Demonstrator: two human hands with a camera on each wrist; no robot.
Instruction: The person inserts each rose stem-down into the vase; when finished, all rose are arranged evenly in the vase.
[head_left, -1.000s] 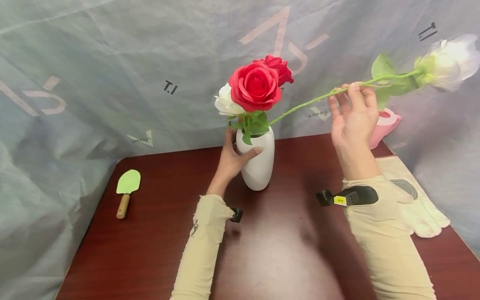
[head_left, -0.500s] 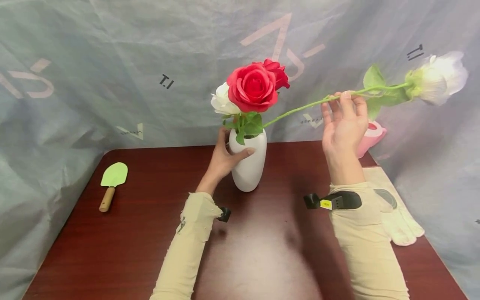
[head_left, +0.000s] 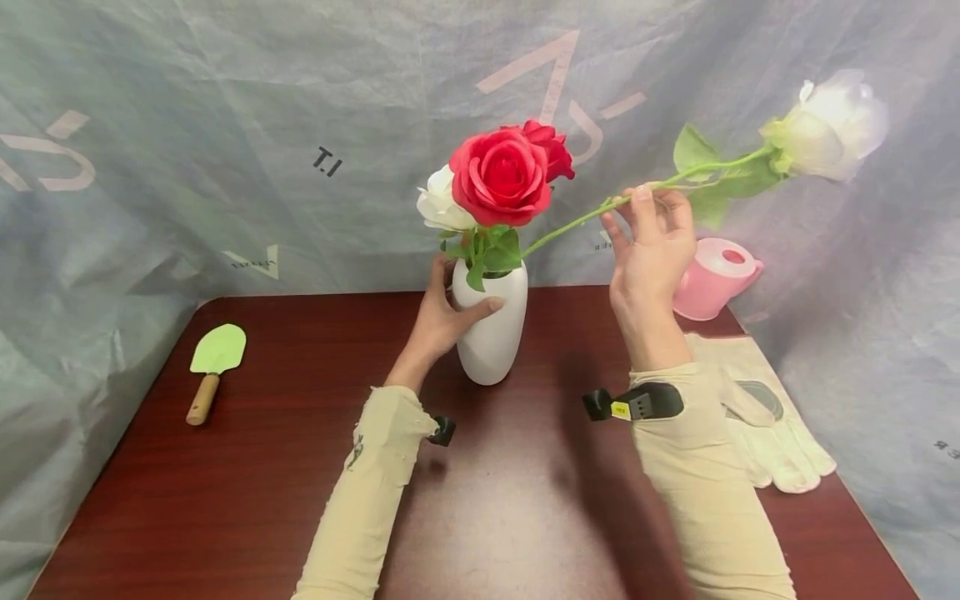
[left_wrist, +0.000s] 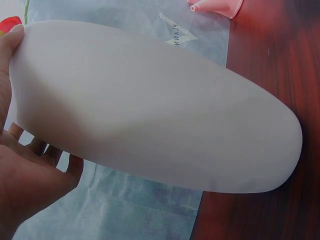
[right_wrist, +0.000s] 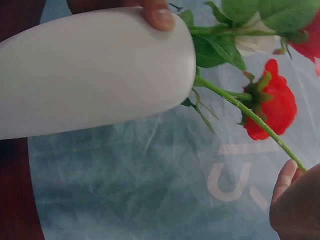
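A white vase [head_left: 491,333] stands on the table, and my left hand [head_left: 447,317] grips it near the top, thumb across the front. Two red roses [head_left: 501,177] and a white rose [head_left: 444,202] rise from its mouth. My right hand [head_left: 654,250] pinches the green stem of another white rose [head_left: 832,129], whose bloom points up and to the right. In the right wrist view that rose's stem [right_wrist: 250,114] slants down into the vase mouth; its lower end is hidden. The left wrist view shows the vase's side [left_wrist: 160,110] with fingers curled behind it.
A pink watering can [head_left: 708,283] stands at the back right corner of the table [head_left: 300,500]. White gloves [head_left: 780,433] lie in front of it, partly behind the right forearm. At left lies a green trowel [head_left: 213,358] with a wooden handle.
My right hand has moved left toward the vase, and the held rose has come with it, its stem a little steeper. The watering can shows more fully. The left hand keeps its grip.
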